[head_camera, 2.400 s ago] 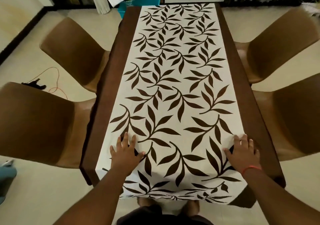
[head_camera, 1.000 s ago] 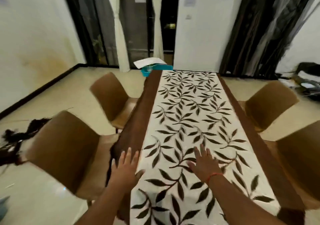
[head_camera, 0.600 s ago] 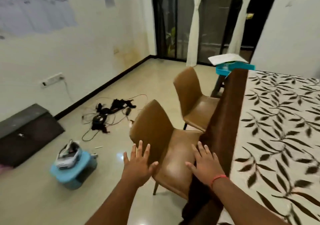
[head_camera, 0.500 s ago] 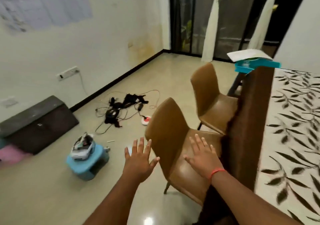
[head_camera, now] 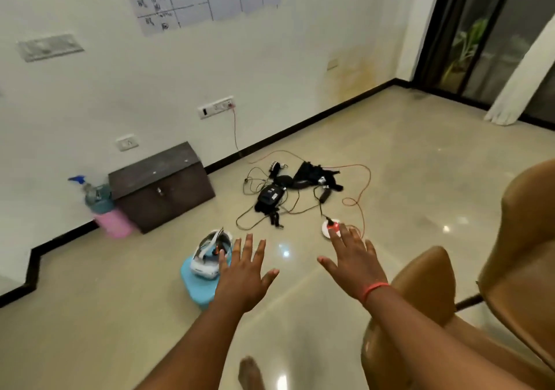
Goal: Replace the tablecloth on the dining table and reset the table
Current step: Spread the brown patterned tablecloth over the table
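Both hands are hanging out in front of me with fingers spread and straight, holding nothing: the left hand (head_camera: 244, 272) is hovering over the floor (head_camera: 90, 314), and the right hand (head_camera: 354, 259), with a red band at the wrist, is floating just left of the nearest brown chair (head_camera: 420, 284). I am seeing no tabletop and no tablecloth from here; both are lying outside the view, so I cannot judge how the cloth is sitting. Nothing for resetting the table is showing either, so I am taking that part as not yet done. Beyond the left hand a white headset (head_camera: 207, 254) is resting on a blue stool (head_camera: 198, 290); beyond the right, tangled cables (head_camera: 300, 191) are sprawling near a dark wooden box (head_camera: 162, 185) against the wall.
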Tool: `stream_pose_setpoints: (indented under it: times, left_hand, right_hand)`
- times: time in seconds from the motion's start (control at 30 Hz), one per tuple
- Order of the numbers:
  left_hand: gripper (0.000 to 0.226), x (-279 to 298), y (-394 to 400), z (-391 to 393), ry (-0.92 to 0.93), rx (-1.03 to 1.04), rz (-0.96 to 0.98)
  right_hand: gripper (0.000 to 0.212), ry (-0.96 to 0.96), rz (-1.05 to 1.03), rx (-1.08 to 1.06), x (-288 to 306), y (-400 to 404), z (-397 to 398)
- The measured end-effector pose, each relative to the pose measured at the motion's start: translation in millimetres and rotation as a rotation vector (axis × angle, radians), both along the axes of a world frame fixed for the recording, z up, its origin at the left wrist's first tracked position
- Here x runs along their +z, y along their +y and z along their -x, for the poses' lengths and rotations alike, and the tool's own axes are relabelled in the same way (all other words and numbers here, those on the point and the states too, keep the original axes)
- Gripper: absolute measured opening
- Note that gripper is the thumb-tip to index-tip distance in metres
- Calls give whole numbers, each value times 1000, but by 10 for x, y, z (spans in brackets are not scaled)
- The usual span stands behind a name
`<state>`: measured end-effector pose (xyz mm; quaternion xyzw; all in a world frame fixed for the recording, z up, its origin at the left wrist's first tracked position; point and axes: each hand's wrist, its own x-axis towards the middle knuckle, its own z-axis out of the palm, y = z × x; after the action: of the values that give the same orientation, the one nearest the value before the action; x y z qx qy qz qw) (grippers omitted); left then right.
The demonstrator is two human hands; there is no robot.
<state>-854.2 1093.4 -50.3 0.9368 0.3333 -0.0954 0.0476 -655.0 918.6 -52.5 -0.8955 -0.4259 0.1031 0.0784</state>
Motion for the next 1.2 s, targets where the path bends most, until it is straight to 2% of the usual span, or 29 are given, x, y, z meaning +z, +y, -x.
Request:
stream_pose_setpoints:
  times: [0.13, 0.33, 0.43, 0.5, 0.57, 0.77, 1.0, 1.2]
  left_hand:
    - [97, -202, 869, -850, 13, -68, 12]
    - [85, -112, 1630, -2345, 63, -379, 17]
    - [83, -112, 1784, -3141, 109, -504, 17]
    - [89, -197, 1679, -3723, 109, -615, 29]
    - [97, -335, 1520, -4295, 98, -720, 56]
    - [111, -585, 1080, -5921, 142, -846, 80]
    - [94, -330, 42, -8050, 110, -990, 134]
    - [84, -284, -949, -9813, 46, -1180, 108]
  right_hand:
    - [79, 30, 45, -114, -240, 638, -762]
    - [81, 136, 86, -423, -318, 985, -1660]
    - [94, 196, 71, -533, -338, 1007, -1949]
    - [104, 204, 59, -637, -450, 884, -2227]
    - [99, 227, 68, -752, -516, 687, -2610]
    - [112, 247, 36, -891, -607, 166, -3827]
    - [99, 185, -105, -963, -192, -326, -5628]
    - [74, 22, -226, -1099, 64, -983, -7192]
